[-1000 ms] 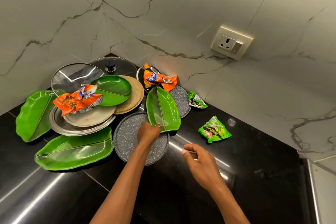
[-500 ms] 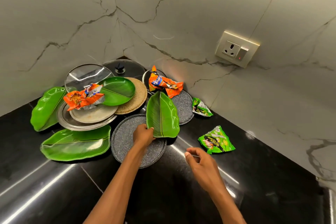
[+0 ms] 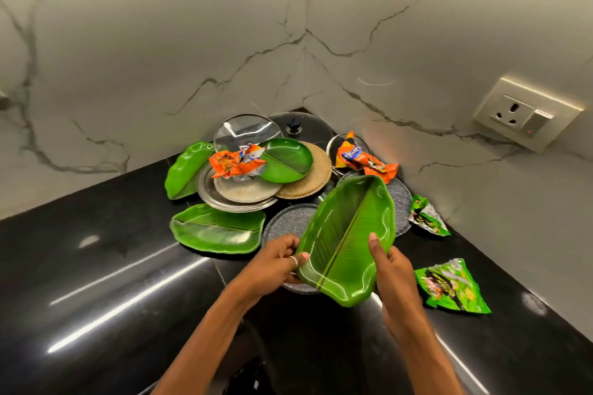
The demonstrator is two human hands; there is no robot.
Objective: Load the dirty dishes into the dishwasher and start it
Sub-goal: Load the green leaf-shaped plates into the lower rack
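The green leaf plate [image 3: 346,234] is up in the air, tilted, over a grey speckled plate [image 3: 282,224] on the black counter [image 3: 128,266]. 2 hands hold it: the left hand [image 3: 276,263] pinches its left rim and the right hand [image 3: 394,272] pinches its right rim. A green snack bag [image 3: 452,287] lies near.

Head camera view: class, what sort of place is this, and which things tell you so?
Most likely a home kitchen corner: a polished black countertop, a marble-patterned wall with a wall socket, and a heap of used plates and glass pan lids beside snack wrappers.
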